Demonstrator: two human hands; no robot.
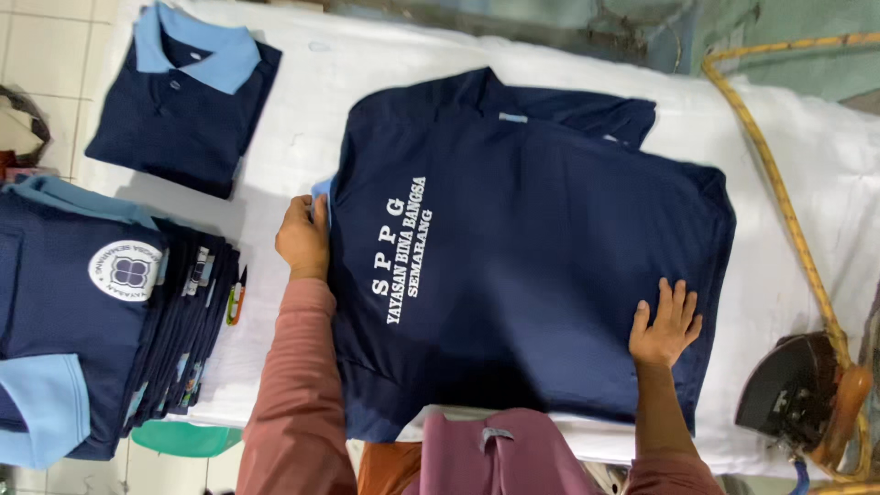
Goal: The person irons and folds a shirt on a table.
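While left hand grips shirt collar, right hand flat, fingers spread, on its hem.

One navy shirt lies spread out, one folded navy polo lies apart, and one stack of folded shirts sits beside them; its count cannot be told. One iron, one yellow cord and two hands show.
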